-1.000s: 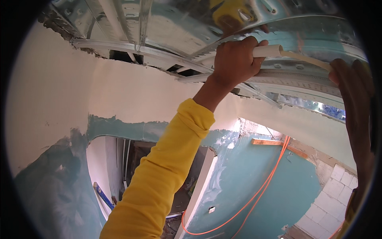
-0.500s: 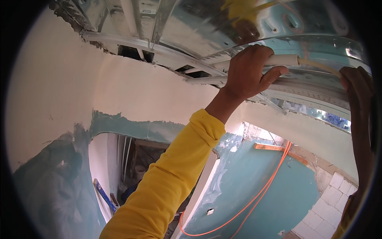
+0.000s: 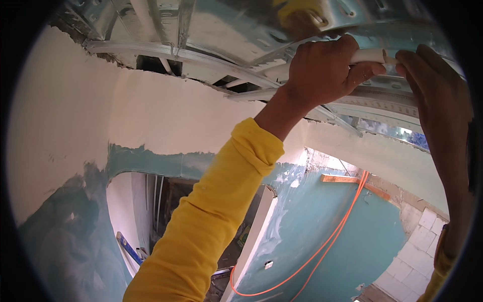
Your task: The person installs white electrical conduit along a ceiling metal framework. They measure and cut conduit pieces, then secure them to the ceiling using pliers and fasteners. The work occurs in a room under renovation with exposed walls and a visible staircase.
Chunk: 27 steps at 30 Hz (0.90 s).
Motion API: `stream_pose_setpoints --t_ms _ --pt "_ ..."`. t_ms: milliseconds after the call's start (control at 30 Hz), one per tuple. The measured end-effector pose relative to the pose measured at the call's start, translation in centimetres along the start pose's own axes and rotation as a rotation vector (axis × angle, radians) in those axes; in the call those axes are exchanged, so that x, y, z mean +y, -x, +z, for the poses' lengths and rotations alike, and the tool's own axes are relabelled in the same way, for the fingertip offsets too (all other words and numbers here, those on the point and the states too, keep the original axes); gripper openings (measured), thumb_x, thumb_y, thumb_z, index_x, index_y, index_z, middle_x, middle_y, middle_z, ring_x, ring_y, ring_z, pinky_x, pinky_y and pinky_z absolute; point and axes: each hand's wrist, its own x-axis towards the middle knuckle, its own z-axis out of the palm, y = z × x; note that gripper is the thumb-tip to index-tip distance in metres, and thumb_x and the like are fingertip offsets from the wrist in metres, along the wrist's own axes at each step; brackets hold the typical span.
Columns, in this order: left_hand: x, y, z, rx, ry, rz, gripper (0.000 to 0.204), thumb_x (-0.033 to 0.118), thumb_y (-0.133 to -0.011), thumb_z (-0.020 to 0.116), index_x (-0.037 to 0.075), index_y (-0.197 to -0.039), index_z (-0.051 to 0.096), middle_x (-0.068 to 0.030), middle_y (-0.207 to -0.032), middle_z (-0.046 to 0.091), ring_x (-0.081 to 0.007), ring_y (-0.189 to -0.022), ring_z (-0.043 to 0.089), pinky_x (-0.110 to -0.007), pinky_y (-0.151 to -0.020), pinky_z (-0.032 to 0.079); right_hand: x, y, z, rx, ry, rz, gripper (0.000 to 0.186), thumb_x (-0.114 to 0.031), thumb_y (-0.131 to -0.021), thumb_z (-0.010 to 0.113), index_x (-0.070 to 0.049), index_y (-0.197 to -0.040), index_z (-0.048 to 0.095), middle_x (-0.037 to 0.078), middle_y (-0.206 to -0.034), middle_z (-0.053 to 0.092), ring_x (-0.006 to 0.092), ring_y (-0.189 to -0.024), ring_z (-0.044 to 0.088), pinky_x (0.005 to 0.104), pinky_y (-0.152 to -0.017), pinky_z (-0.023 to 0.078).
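Note:
Overhead, my left hand (image 3: 322, 73) is wrapped around a white plastic pipe (image 3: 370, 55), its thumb lying along the underside. The pipe's cut end sticks out to the right of the hand. From that end comes a short stretch of thin, pale flexible tube or cable (image 3: 391, 60). My right hand (image 3: 427, 73) pinches this thin piece close to the pipe's mouth. Most of the pipe's length is hidden behind my left hand.
Shiny metal sheeting (image 3: 241, 35) and a metal ceiling channel (image 3: 201, 61) run above and beside the hands. Orange cable (image 3: 334, 234) hangs from a wooden strip (image 3: 337, 178) on the teal wall (image 3: 352, 241). A blue level-like bar (image 3: 129, 248) leans near the doorway at lower left.
My right hand has moved left along with the thin pale piece, up to the pipe's mouth. Less of that piece shows between them. My left hand keeps its grip; the view has shifted slightly.

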Motion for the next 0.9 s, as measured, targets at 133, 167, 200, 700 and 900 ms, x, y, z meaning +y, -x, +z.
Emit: stream_pose_setpoints --t_ms 133,167,200,700,900 --pt "-0.8 -1.5 -2.2 -0.434 0.257 -0.108 0.057 0.06 -0.097 0.065 0.003 -0.088 0.064 -0.0109 -0.064 0.06 -0.0313 -0.058 0.063 -0.04 -0.056 0.052 1.2 0.9 0.8 -0.06 -0.02 0.021 0.016 -0.001 -0.092 0.07 -0.002 -0.108 0.066 0.014 -0.09 0.062 0.0296 -0.078 0.064 0.0407 -0.067 0.05" --pt "-1.1 -1.1 -1.5 -0.314 0.192 -0.046 0.056 0.059 -0.096 0.066 0.004 -0.087 0.064 -0.0106 -0.064 0.06 -0.0313 -0.057 0.063 -0.039 -0.055 0.051 1.2 1.2 0.6 -0.072 -0.016 0.002 0.015 -0.001 -0.092 0.07 -0.002 -0.107 0.066 0.014 -0.089 0.062 0.0298 -0.077 0.064 0.0409 -0.067 0.05" --pt "-1.6 -0.7 -1.1 -0.198 0.109 0.023 0.055 0.059 -0.095 0.067 0.004 -0.087 0.064 -0.0103 -0.064 0.06 -0.0312 -0.056 0.062 -0.039 -0.055 0.051 0.9 0.9 0.3 -0.065 -0.016 -0.032 0.014 -0.002 -0.092 0.07 -0.002 -0.106 0.066 0.014 -0.089 0.062 0.03 -0.077 0.064 0.041 -0.067 0.05" --pt "-0.3 1.9 0.8 0.204 -0.006 0.061 0.044 0.05 -0.097 0.069 0.006 -0.098 0.062 -0.0085 -0.076 0.065 -0.0278 -0.063 0.064 -0.038 -0.057 0.051 -1.1 -1.0 -3.5 -0.091 0.047 -0.271 0.002 -0.005 -0.094 0.067 -0.003 -0.093 0.069 0.014 -0.08 0.066 0.033 -0.07 0.064 0.0429 -0.06 0.049" --pt "-0.9 2.5 0.8 0.275 0.02 0.124 0.04 0.047 -0.1 0.067 0.007 -0.102 0.062 -0.01 -0.081 0.066 -0.0269 -0.067 0.066 -0.038 -0.059 0.051 -1.3 -2.3 -1.5 -0.135 -0.08 -0.169 0.003 -0.003 -0.095 0.065 -0.001 -0.096 0.067 0.015 -0.082 0.065 0.0322 -0.074 0.063 0.0429 -0.065 0.049"
